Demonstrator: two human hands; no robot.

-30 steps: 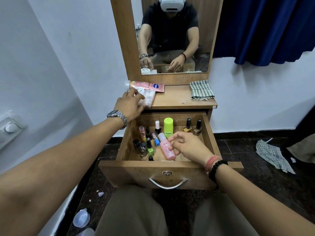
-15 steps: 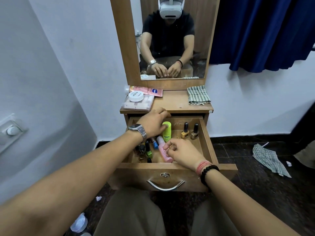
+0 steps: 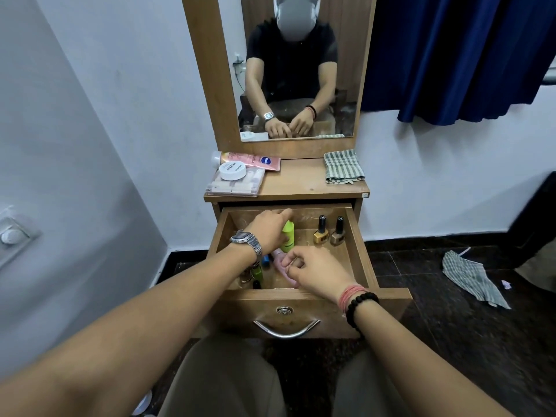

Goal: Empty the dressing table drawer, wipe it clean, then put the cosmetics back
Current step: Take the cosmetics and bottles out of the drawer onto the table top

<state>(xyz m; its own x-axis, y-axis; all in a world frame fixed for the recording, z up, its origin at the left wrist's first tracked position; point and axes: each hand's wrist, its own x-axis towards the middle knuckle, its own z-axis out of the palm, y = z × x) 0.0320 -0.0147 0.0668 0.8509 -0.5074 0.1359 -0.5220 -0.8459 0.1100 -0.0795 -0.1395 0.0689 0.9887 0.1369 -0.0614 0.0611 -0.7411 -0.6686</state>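
The dressing table drawer (image 3: 359,254) stands pulled out. Inside it, my left hand (image 3: 266,228) curls round an upright lime-green bottle (image 3: 289,236) near the back. My right hand (image 3: 313,269) pinches a pink bottle (image 3: 279,257) lying in the middle of the drawer. Two nail polish bottles, gold (image 3: 321,233) and bronze (image 3: 338,235), stand at the back right. Several small bottles (image 3: 257,272) crowd the front left, partly hidden under my left wrist.
On the table top lie a pink tube (image 3: 255,159), a white round jar (image 3: 232,170) on a clear pouch (image 3: 237,186), and a folded checked cloth (image 3: 343,167). A mirror (image 3: 298,70) rises behind. Another checked cloth (image 3: 472,275) lies on the dark floor at the right.
My left hand left the jar and pouch on the table top and came down into the drawer onto the lime-green bottle. My right hand stayed on the pink bottle.
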